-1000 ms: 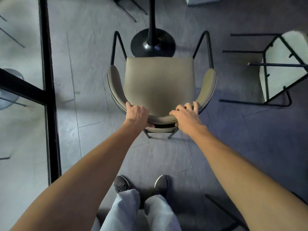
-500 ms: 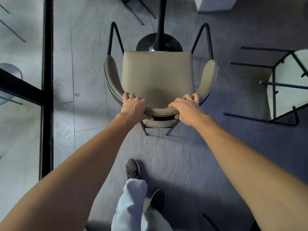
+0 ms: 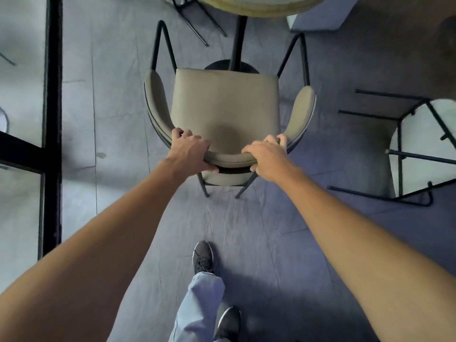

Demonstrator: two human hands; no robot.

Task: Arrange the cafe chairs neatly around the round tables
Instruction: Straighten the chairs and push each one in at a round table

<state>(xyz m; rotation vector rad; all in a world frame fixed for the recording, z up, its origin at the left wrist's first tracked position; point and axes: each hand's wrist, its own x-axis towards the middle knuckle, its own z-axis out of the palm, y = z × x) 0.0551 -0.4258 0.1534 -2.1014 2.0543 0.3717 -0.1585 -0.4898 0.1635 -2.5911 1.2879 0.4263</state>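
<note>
A beige upholstered cafe chair (image 3: 225, 104) with black metal legs stands in front of me, its seat facing a round table (image 3: 259, 6) at the top edge. The table's black pole and round base (image 3: 232, 66) show just beyond the seat's front. My left hand (image 3: 191, 150) grips the curved backrest on its left part. My right hand (image 3: 267, 153) grips the same backrest on its right part. Both hands wrap over the top rim.
A black window frame (image 3: 53, 119) with glass runs down the left side. To the right lies a white-seated chair with a black frame (image 3: 419, 144). Black legs of another chair (image 3: 195, 23) show beyond the table. My feet (image 3: 203, 257) step on grey floor tiles.
The chair has slid forward over the table's base, which the seat now mostly hides. I have stepped forward, and the tabletop has come into view. Both hands keep their hold.
</note>
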